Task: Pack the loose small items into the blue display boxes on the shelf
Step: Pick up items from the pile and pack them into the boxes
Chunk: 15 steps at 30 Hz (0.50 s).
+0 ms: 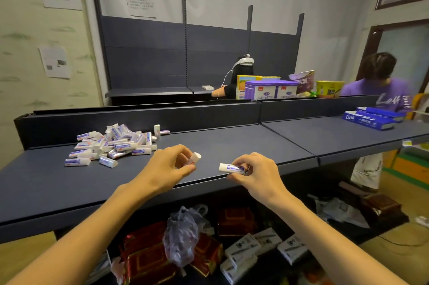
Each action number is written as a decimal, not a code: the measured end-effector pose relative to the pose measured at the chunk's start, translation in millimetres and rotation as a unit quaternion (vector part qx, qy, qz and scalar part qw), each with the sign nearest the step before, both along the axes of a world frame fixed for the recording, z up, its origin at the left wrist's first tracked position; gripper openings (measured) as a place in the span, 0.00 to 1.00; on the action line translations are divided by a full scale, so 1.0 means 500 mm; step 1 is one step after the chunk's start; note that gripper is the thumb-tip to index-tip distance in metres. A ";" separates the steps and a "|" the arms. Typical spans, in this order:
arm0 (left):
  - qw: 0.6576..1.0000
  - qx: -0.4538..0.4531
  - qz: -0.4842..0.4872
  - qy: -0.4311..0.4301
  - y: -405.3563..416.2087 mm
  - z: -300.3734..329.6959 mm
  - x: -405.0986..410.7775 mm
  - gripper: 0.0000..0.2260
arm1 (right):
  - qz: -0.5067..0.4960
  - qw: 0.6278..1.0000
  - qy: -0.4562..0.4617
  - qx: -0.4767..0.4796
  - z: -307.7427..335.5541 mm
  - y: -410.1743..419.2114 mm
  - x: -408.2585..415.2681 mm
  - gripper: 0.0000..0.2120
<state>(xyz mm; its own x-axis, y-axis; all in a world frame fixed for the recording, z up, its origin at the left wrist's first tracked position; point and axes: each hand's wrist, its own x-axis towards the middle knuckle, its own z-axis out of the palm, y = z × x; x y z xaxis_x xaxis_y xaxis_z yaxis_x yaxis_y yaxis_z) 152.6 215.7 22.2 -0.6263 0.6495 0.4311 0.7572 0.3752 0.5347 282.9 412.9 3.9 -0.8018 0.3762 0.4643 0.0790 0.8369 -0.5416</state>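
Observation:
A heap of small white tubes with blue-and-red labels (111, 144) lies on the left part of the dark blue shelf (232, 140). My left hand (170, 164) pinches one white tube (195, 158) just above the shelf near its front edge. To its right, my right hand (254, 172) grips another white tube with a blue label (228, 168), held level over the shelf's front edge. The blue display boxes (371, 118) stand far to the right on the neighbouring shelf section, well away from both hands.
Behind the shelf's back rail, two people work at another shelf beside purple tins (269, 89) and colourful packages. Below the shelf lie red packages (148, 259), a clear plastic bag (181, 236) and white cartons (262, 247). A single tube (157, 131) stands upright behind the heap.

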 end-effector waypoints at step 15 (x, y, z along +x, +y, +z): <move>0.994 0.006 -0.106 -0.005 0.349 0.003 -0.022 0.10 | -0.020 1.000 -0.003 0.018 0.002 0.338 0.005 0.14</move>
<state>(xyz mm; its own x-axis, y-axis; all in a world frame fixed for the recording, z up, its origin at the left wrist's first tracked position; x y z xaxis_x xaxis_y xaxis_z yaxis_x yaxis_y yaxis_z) 141.6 390.2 23.6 -0.4798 0.7620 0.4348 0.8135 0.2009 0.5457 285.4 581.8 4.9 -0.7897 0.3907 0.4730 0.1160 0.8522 -0.5102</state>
